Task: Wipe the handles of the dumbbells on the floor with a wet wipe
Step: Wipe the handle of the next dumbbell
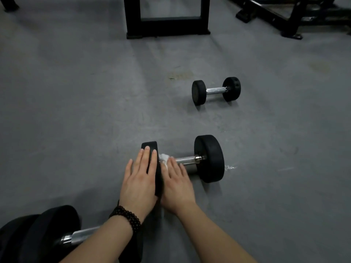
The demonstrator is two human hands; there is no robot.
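Observation:
A black dumbbell [209, 158] with a chrome handle [188, 160] lies on the grey floor in the middle of the head view. My left hand [140, 177] rests flat with straight fingers on its left weight. My right hand [176, 183] lies over the left end of the handle and presses a white wet wipe [163, 158] against it. The wipe shows just beyond my fingertips; how the fingers curl beneath is hidden. A smaller dumbbell [216, 90] lies farther away to the right. A third dumbbell [38, 236] lies at the bottom left, partly under my left forearm.
A black rack base [167, 29] stands at the top centre. Another black equipment frame [292, 16] sits at the top right. A black leg [9, 6] shows at the top left corner. A white smear [230, 167] marks the floor by the middle dumbbell's right weight.

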